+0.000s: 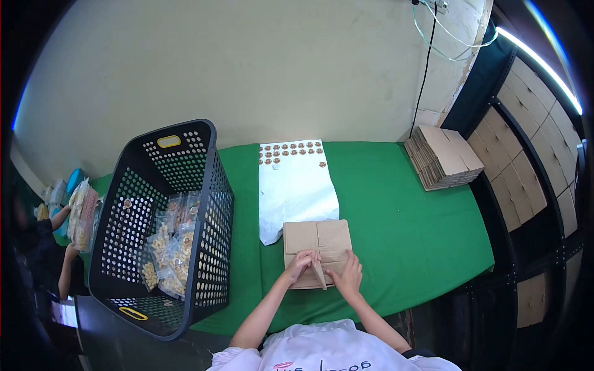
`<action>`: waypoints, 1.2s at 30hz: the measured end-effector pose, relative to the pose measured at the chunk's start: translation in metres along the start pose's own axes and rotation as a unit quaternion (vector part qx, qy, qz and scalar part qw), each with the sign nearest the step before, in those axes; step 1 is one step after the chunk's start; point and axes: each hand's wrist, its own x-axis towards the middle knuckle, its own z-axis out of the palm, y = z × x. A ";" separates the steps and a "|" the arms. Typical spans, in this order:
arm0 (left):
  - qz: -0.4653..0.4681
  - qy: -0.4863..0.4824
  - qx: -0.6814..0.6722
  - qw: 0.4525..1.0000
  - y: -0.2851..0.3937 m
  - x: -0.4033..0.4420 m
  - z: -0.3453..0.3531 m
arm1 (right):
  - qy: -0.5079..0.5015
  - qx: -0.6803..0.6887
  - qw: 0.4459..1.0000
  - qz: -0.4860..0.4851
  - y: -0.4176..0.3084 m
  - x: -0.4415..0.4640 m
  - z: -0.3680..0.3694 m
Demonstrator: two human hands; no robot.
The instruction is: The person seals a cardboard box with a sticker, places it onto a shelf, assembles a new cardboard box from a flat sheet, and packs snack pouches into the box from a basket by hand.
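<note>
i'm pinching a flap (320,279) of the cardboard box (334,236) with my left hand (301,264), spreading my right hand (348,276) loosely on it, gripping nothing; this apparent folding is calling for steady bracing. the box is lying on the surface (396,247).

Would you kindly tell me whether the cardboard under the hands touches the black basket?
Apart: the head view plainly shows green cloth between the cardboard and the black basket.
</note>
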 end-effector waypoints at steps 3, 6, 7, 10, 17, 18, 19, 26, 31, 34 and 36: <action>0.015 -0.003 0.019 1.000 -0.017 0.001 -0.013 | -0.010 -0.041 0.999 0.003 -0.007 0.002 -0.002; -0.029 0.105 0.107 0.988 -0.001 -0.006 0.025 | -0.017 -0.019 0.999 -0.037 0.004 0.002 0.000; 0.057 0.107 0.250 0.960 -0.004 -0.003 0.027 | -0.020 -0.008 0.998 -0.055 0.013 0.004 0.002; 0.214 0.133 0.537 0.805 -0.011 0.000 0.037 | -0.050 0.203 0.973 -0.098 0.046 0.013 0.008; 0.180 0.161 0.617 0.749 -0.007 -0.004 0.054 | -0.110 0.474 0.861 0.149 0.046 0.018 -0.007; 0.183 0.156 0.615 0.751 -0.005 -0.005 0.054 | -0.105 0.409 0.901 0.101 0.053 0.015 0.009; 0.186 0.150 0.613 0.753 -0.005 -0.006 0.053 | -0.099 0.341 0.933 0.053 0.051 0.013 0.015; 0.186 0.204 0.599 0.752 0.009 -0.031 0.034 | -0.131 0.246 0.960 0.028 0.040 -0.016 -0.002; 0.068 0.249 0.710 0.656 0.021 -0.040 0.025 | -0.162 0.219 0.962 0.019 0.041 -0.030 0.001; 0.049 0.236 0.745 0.622 0.017 -0.044 0.027 | -0.171 0.222 0.960 0.011 0.040 -0.027 -0.004; 0.031 0.233 0.756 0.612 0.014 -0.046 0.027 | -0.203 0.241 0.949 0.010 0.036 -0.021 -0.013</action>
